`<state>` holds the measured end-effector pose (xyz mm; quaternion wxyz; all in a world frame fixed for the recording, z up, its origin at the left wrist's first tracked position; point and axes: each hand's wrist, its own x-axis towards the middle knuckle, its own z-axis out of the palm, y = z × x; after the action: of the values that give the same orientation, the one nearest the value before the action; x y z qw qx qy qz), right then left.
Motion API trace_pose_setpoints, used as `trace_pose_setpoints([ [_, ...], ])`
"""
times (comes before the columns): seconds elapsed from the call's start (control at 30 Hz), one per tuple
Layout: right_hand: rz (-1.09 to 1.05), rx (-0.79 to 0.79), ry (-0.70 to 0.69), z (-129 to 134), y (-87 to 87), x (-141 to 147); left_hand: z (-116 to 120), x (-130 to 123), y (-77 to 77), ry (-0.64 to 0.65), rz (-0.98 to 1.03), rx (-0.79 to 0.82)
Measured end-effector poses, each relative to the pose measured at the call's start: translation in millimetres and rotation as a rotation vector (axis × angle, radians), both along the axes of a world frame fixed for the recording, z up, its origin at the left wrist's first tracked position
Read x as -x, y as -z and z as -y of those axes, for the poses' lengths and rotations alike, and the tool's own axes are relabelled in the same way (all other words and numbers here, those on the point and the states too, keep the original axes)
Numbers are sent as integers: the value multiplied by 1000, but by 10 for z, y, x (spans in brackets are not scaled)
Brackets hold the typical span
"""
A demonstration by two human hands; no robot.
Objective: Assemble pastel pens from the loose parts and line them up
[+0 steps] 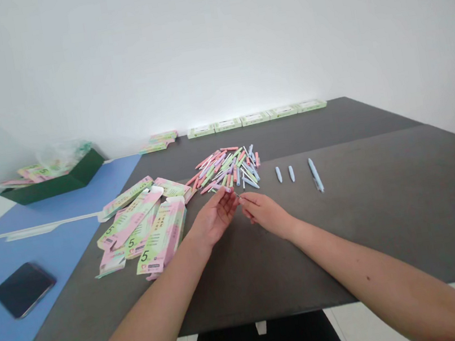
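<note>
My left hand [218,215] and my right hand [265,214] meet at the fingertips above the dark table, just in front of a pile of pen parts [227,169]. The left fingers curl inward, and the right thumb and forefinger pinch together. Something thin and small shows between the fingertips, too small to name. The pile mixes pink, green, purple and blue barrels with thin white refills. To the right lie two short light-blue pen parts, one pen part [278,175] beside another pen part [292,173]. Farther right rests a longer light-blue pen [316,175] with a clip.
Flattened-looking pink and green boxes [146,228] overlap on the left. Several pale-green boxes [254,118] line the table's back edge, near stacked boxes [159,141]. On the blue surface are a dark green bin [56,184] with packaging and a black phone [24,289].
</note>
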<state>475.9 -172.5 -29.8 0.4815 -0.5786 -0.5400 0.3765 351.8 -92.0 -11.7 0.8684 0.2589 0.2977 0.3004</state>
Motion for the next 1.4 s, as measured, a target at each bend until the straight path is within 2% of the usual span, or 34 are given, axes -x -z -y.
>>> trace_pose_setpoints([
  [0.23,-43,-32,27,3,-5,1,59,131,-324,2,417,147],
  [0.4,-46,-13,56,11,-42,-2,215,135,-466,10,433,165],
  [0.5,-42,-40,78,29,-87,-6,220,119,-442,10,386,120],
  [0.67,-13,-121,93,81,-155,-12,86,95,-282,-47,236,-2],
  [0.87,101,-154,56,76,-125,-9,19,66,-131,-102,28,-123],
  [1.03,200,-154,46,45,-77,-19,41,64,-105,-89,-54,-225],
  [1.4,328,-135,45,48,-99,-20,73,58,-86,-37,-119,-411],
])
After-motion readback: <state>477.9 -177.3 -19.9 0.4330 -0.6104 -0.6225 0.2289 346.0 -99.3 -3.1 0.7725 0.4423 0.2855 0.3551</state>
